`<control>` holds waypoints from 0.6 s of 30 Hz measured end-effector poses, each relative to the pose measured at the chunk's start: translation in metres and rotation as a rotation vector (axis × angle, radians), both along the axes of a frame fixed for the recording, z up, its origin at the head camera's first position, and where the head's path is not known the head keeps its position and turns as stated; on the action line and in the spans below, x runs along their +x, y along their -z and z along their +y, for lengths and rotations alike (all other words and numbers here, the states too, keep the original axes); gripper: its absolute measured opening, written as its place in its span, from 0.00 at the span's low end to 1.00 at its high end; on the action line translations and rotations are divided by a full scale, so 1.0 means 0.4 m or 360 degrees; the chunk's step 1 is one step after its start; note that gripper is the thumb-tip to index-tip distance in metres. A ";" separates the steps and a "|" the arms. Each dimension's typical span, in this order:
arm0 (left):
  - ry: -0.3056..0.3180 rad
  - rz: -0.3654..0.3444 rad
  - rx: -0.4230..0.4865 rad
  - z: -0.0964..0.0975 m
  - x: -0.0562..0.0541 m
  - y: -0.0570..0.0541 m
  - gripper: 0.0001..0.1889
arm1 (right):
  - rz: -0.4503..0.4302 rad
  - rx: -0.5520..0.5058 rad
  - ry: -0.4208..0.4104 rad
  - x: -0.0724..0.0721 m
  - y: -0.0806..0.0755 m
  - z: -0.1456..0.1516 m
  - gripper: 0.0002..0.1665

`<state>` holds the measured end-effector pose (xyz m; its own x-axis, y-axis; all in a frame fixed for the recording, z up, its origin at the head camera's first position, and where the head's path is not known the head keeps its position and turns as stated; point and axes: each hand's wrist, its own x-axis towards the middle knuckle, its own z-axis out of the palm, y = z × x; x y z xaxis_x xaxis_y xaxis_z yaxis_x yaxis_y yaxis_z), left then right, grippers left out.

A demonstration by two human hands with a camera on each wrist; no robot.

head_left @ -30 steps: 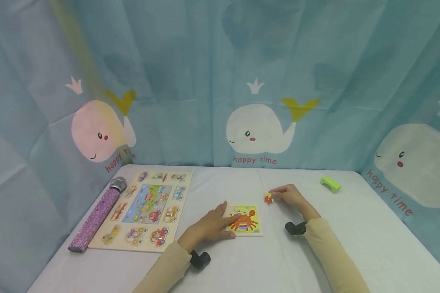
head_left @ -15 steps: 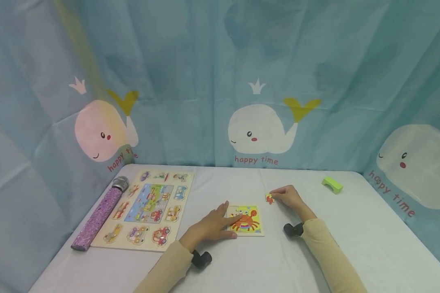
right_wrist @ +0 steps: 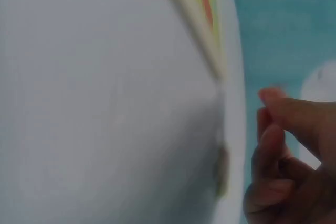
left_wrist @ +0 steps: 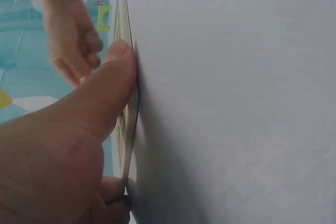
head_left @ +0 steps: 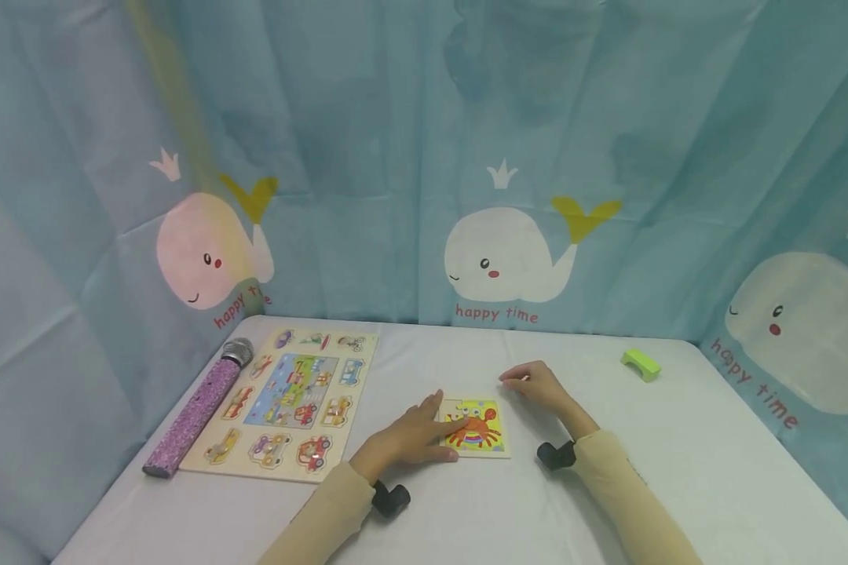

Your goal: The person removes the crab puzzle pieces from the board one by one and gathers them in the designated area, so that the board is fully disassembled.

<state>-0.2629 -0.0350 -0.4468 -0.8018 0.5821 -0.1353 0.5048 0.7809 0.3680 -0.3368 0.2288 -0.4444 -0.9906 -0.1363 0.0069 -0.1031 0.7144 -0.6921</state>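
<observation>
Left hand: is resting on the nine o'clock side of the crab puzzle, its fingers spread and mostly straight; in the left wrist view its thumb is lying along the near edge.
Right hand: is reaching in at two o'clock from the puzzle, near its corner, thumb and fingertips close together; I cannot tell whether they are pinching anything.
Gap between hands: the two are standing apart.
Crab puzzle: is lying face up on the white table, showing a red-orange crab on yellow, with a paler patch at its eleven o'clock corner.
Wrists: each is carrying a black device, ahead of beige sleeves.
Vehicle board: is lying at nine o'clock from the puzzle, well apart, its vehicle shapes ringing a town picture.
Microphone: is lying slantwise along that board's nine o'clock side, glittery purple with a silver head.
Green arch block: is sitting at two o'clock, beyond the right hand.
Curtain: is hanging behind at twelve o'clock, blue, with whales and "happy time" lettering.
</observation>
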 end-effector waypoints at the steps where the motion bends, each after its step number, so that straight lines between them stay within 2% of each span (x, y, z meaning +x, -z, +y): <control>1: 0.0000 0.0002 -0.0007 0.001 0.000 0.000 0.31 | 0.0023 0.0021 -0.0076 0.007 -0.004 -0.019 0.09; 5: 0.0026 0.0023 -0.0024 0.005 -0.005 0.003 0.31 | 0.0077 0.0108 -0.0300 0.025 -0.004 -0.079 0.07; 11: 0.0052 0.0041 -0.0045 0.009 -0.009 0.013 0.31 | 0.0056 0.0107 -0.0557 0.048 0.014 -0.121 0.08; 14: 0.0034 0.0026 -0.0042 0.006 -0.007 0.012 0.31 | 0.0065 0.0124 -0.0642 0.053 0.020 -0.129 0.09; 18: 0.0026 0.0025 -0.0039 0.001 -0.003 0.011 0.31 | 0.0051 0.0156 -0.0684 0.058 0.017 -0.136 0.09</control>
